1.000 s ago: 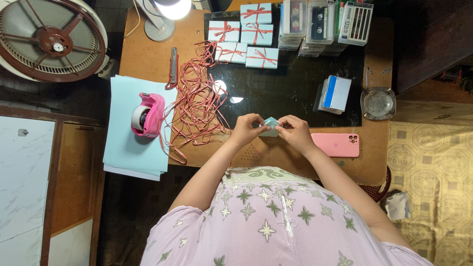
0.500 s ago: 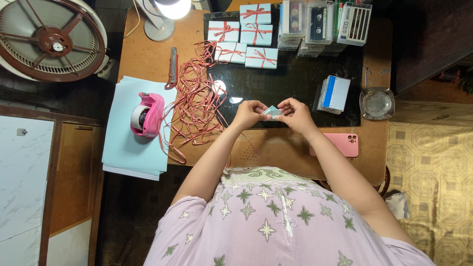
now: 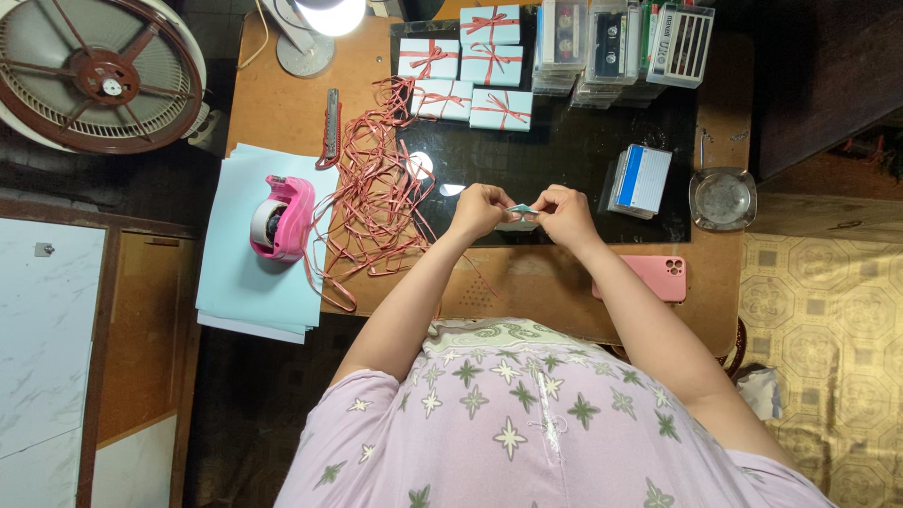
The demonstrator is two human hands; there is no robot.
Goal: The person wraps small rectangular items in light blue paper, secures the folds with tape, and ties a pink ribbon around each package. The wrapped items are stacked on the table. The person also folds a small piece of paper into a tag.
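- Far left, beyond the desk's edge, a round fan (image 3: 99, 73) with a dark red hub lies face up.
- A stack of pale blue paper sheets (image 3: 246, 273) overhangs the left end of your wooden desk (image 3: 282, 103), and a pink tape dispenser (image 3: 280, 218) sits on top of it.
- A tangle of red ribbon (image 3: 376, 193) sprawls between the dispenser and your hands, with a utility knife (image 3: 331, 127) just beside its upper left.
- At the back, five small blue boxes tied with red ribbon (image 3: 470, 71) cluster together.
- Your left hand (image 3: 478, 209) is curled, fingertips pinched on the left end of a small pale blue wrapped packet (image 3: 520, 216).
- That packet sits over the near edge of the dark glass desk top (image 3: 564, 150), between both hands.
- Your right hand (image 3: 562, 214) pinches the packet's right end, fingers closed tight on it.
- Behind, stacks of clear cassette cases (image 3: 621, 47) line the back edge.
- A blue-and-white cassette pile (image 3: 641, 179) lies right of your hands.
- A pink phone (image 3: 654, 277) lies face down by your right forearm.
- A glass ashtray (image 3: 722, 198) sits near the desk's right edge.
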